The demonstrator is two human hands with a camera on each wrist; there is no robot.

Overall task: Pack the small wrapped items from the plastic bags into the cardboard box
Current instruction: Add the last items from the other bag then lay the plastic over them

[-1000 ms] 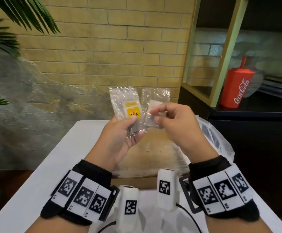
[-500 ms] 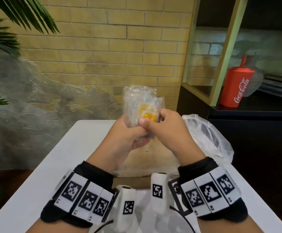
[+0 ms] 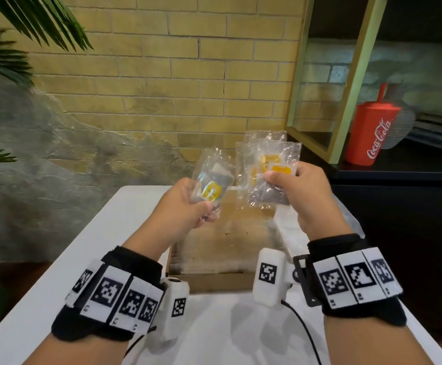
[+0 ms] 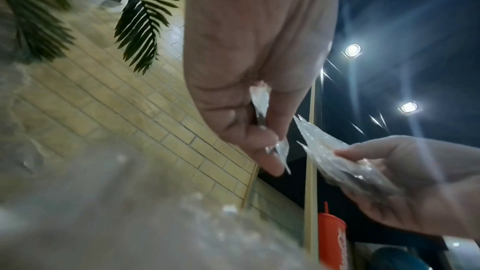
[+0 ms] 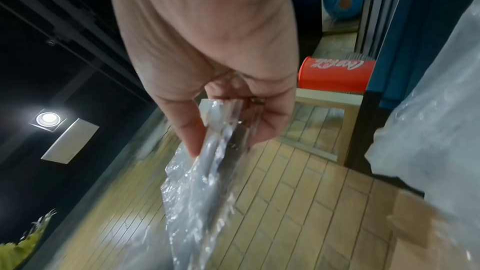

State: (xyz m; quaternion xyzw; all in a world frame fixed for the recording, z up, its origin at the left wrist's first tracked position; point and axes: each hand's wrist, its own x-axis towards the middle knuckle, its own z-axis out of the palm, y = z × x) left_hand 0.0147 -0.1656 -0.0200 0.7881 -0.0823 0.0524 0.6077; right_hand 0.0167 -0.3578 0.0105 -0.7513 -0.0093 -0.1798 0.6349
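Note:
My left hand (image 3: 188,206) pinches one clear wrapped item (image 3: 212,180) with a yellow piece inside, held above the open cardboard box (image 3: 214,281). To its right, my right hand (image 3: 293,185) grips a small stack of wrapped items (image 3: 267,169), yellow pieces showing through the plastic. The two hands are apart, both over the box. In the left wrist view the left hand (image 4: 267,130) pinches its wrapper (image 4: 259,102) edge-on, and the right hand's stack (image 4: 335,155) shows at right. The right wrist view has the stack (image 5: 207,161) squeezed between thumb and fingers (image 5: 270,126).
The box stands on a white table (image 3: 56,285). A crumpled clear plastic bag (image 3: 348,217) lies right of the box, behind my right hand. A red Coca-Cola cup (image 3: 369,135) stands on a dark cabinet at right. Brick wall behind, palm leaves at left.
The hands were together on one bundle of wrapped items half a second ago. They have drawn apart, the left keeping one item and the right the rest.

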